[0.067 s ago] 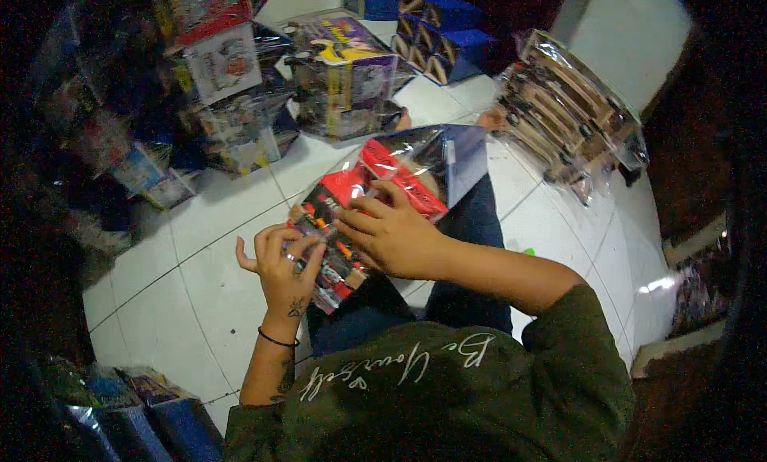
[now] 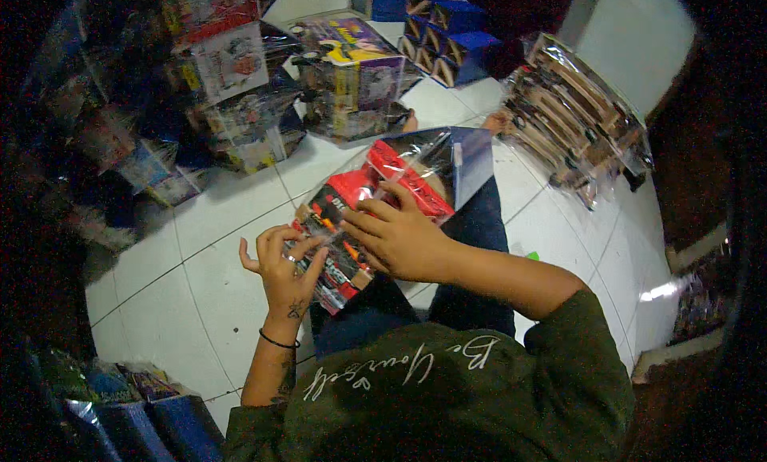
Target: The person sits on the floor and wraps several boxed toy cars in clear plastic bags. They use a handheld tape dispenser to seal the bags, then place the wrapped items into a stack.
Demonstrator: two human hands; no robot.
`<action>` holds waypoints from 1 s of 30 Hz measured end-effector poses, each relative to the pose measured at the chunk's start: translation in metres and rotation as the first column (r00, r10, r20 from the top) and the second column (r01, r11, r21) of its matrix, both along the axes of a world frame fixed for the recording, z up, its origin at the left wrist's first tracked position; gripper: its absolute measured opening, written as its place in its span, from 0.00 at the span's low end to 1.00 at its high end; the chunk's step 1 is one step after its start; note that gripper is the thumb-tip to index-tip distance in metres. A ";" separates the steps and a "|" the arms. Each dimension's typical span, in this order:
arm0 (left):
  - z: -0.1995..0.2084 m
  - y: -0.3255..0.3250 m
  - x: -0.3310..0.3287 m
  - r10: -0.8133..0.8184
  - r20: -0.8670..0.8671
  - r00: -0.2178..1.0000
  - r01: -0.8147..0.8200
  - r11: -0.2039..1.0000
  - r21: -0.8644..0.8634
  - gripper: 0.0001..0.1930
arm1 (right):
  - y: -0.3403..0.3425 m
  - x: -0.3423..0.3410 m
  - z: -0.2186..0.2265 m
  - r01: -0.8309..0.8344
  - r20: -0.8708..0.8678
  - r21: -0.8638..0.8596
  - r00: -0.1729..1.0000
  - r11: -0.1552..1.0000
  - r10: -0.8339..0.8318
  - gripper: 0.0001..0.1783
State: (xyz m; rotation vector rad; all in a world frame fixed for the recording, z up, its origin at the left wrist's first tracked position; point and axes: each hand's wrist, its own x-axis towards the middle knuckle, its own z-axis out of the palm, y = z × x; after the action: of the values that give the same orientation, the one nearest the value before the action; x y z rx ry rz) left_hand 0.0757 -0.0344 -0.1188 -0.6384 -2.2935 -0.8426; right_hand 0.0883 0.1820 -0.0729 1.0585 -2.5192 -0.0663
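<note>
On my lap lies a clear plastic bag [image 2: 415, 146] with red-and-black printed packs [image 2: 349, 184] inside and a dark blue flat panel [image 2: 471, 162] at its far right end. My left hand [image 2: 284, 258], with a ring and a black wristband, is at the near left edge of the bag. Its fingers bend toward the thumb and pinch the plastic there; the small finger sticks out. Across the middle of the bag rests my right hand [image 2: 403, 238], palm down, fingers extended and slightly apart. Its thumb is mostly hidden.
Wrapped stacks of printed packs [image 2: 232, 71] rise at the far left, beside a purple-and-yellow box stack [image 2: 351, 79]. Blue open-ended boxes [image 2: 459, 51] stand behind. A plastic-wrapped brown bundle [image 2: 575, 118] lies at the right on white floor tiles [image 2: 192, 262]. Blue packs [image 2: 144, 422] are at lower left.
The whole view has shifted slightly. Both hands stay at nearly the same places on the bag, and no clear change of hold shows.
</note>
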 end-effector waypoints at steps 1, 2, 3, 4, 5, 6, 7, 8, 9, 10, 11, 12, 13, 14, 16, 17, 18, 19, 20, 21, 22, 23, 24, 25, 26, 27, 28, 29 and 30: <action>-0.002 -0.002 0.001 0.012 0.031 0.999 -0.013 1.000 0.021 0.07 | 0.000 0.001 -0.002 -0.002 -0.014 -0.013 1.000 1.000 0.001 0.24; -0.002 -0.003 0.003 0.006 0.032 0.999 -0.007 1.000 0.025 0.07 | 0.000 0.001 -0.001 -0.034 -0.044 -0.027 0.998 0.999 0.033 0.24; -0.002 -0.003 0.003 -0.002 0.035 0.999 0.001 1.000 0.029 0.07 | -0.002 0.002 -0.001 -0.032 -0.039 -0.021 0.999 0.999 0.031 0.24; -0.001 -0.002 0.003 -0.011 0.038 0.999 0.009 0.999 0.034 0.07 | -0.003 0.003 0.000 0.009 -0.006 0.003 1.000 1.000 -0.009 0.24; 0.001 0.000 0.002 -0.011 0.057 0.998 0.008 0.999 0.044 0.06 | -0.004 0.004 0.001 0.010 -0.004 0.020 1.000 1.000 -0.010 0.24; 0.004 0.003 0.000 -0.021 0.018 1.000 0.020 0.997 0.068 0.06 | -0.006 0.004 0.002 -0.002 -0.029 0.028 1.000 1.000 0.003 0.23; 0.009 0.007 -0.003 -0.022 -0.002 1.000 0.022 0.997 0.076 0.06 | -0.006 0.004 0.003 -0.016 0.007 -0.008 1.000 1.000 0.016 0.22; 0.014 0.011 -0.006 -0.036 -0.073 0.997 0.044 0.994 0.101 0.06 | -0.006 0.004 0.003 -0.008 0.038 0.010 0.999 1.000 0.008 0.22; 0.019 0.017 -0.011 -0.048 -0.144 0.988 0.056 0.997 0.051 0.06 | -0.005 0.004 0.003 -0.004 0.040 0.011 0.999 1.000 0.004 0.22; 0.023 0.023 -0.016 -0.096 -0.088 0.991 0.101 0.994 0.048 0.06 | -0.004 0.004 0.002 -0.029 0.008 -0.016 1.000 0.999 0.029 0.21; 0.025 0.030 -0.022 -0.147 -0.076 0.986 0.152 0.986 0.065 0.06 | -0.002 0.004 0.001 -0.006 -0.024 0.000 1.000 1.000 0.006 0.21; 0.027 0.036 -0.027 -0.185 -0.023 0.983 0.186 0.979 0.082 0.05 | 0.000 0.006 0.000 0.035 -0.014 -0.048 0.999 0.998 -0.036 0.21; 0.027 0.040 -0.031 -0.184 -0.038 0.982 0.187 0.978 0.092 0.06 | 0.002 0.007 -0.001 0.065 -0.003 -0.099 0.998 0.993 -0.066 0.21; 0.027 0.043 -0.032 -0.207 -0.096 0.974 0.217 0.970 0.112 0.06 | 0.003 0.010 -0.002 0.098 0.010 -0.151 0.995 0.984 -0.098 0.21; 0.022 0.046 -0.030 -0.222 -0.097 0.970 0.235 0.961 0.148 0.06 | 0.002 0.013 -0.002 0.114 -0.041 -0.182 0.992 0.977 -0.123 0.21; 0.018 0.043 -0.026 -0.250 -0.046 0.967 0.254 0.959 0.126 0.11 | 0.000 0.014 -0.003 0.126 -0.046 -0.209 0.989 0.970 -0.138 0.22; 0.015 0.041 -0.020 -0.283 -0.039 0.958 0.286 0.951 0.117 0.16 | -0.002 0.015 -0.003 0.144 -0.036 -0.231 0.987 0.962 -0.156 0.22; 0.011 0.038 -0.014 -0.323 -0.044 0.945 0.326 0.939 0.111 0.20 | -0.004 0.014 -0.003 0.148 -0.041 -0.253 0.986 0.956 -0.164 0.22; 0.007 0.036 -0.008 -0.363 -0.045 0.931 0.366 0.925 0.105 0.25 | -0.004 0.014 -0.004 0.159 -0.031 -0.271 0.984 0.949 -0.174 0.22; 0.004 0.033 -0.001 -0.425 -0.005 0.905 0.425 0.904 0.057 0.42 | -0.001 0.014 -0.005 0.177 0.002 -0.284 0.983 0.942 -0.184 0.21; 0.001 0.034 0.003 -0.402 0.055 0.914 0.403 0.915 -0.020 0.44 | 0.007 0.016 -0.008 0.118 -0.037 -0.354 0.990 0.928 -0.140 0.22; -0.002 0.034 0.008 -0.400 0.060 0.914 0.403 0.915 -0.038 0.46 | 0.019 0.023 -0.013 0.063 -0.058 -0.413 0.994 0.909 -0.095 0.22; -0.005 0.036 0.012 -0.399 0.075 0.914 0.404 0.911 -0.079 0.48 | 0.034 0.028 -0.022 0.058 -0.017 -0.419 0.997 0.906 -0.072 0.22; -0.006 0.037 0.012 -0.389 0.139 0.911 0.402 0.912 -0.085 0.51 | 0.060 0.040 -0.032 0.025 -0.184 -0.527 0.972 0.849 -0.144 0.21; -0.008 0.040 0.014 -0.379 0.122 0.918 0.389 0.919 -0.072 0.51 | 0.093 0.060 -0.045 0.105 -0.217 -0.571 0.937 0.814 -0.274 0.20; -0.009 0.042 0.015 -0.370 0.101 0.924 0.377 0.924 -0.064 0.51 | 0.124 0.081 -0.068 0.406 -0.179 -0.657 0.735 0.635 -0.654 0.25; -0.009 0.044 0.017 -0.346 0.104 0.932 0.353 0.933 -0.062 0.51 | 0.163 0.107 -0.093 0.652 -0.044 -0.670 0.442 0.355 -0.896 0.34; -0.010 0.046 0.020 -0.317 0.116 0.941 0.326 0.943 -0.069 0.50 | 0.204 0.136 -0.122 0.809 0.009 -0.564 0.209 0.168 -0.978 0.46; -0.009 0.048 0.024 -0.302 0.082 0.950 0.309 0.946 -0.094 0.50 | 0.243 0.169 -0.157 0.930 0.221 -0.275 -0.186 -0.244 -0.957 0.53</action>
State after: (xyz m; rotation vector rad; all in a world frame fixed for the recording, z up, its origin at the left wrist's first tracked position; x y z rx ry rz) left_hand 0.0993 0.0132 -0.1283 -1.0497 -2.3456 -0.8987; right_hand 0.2571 0.4248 -0.2294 -1.3857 -2.3421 -0.0764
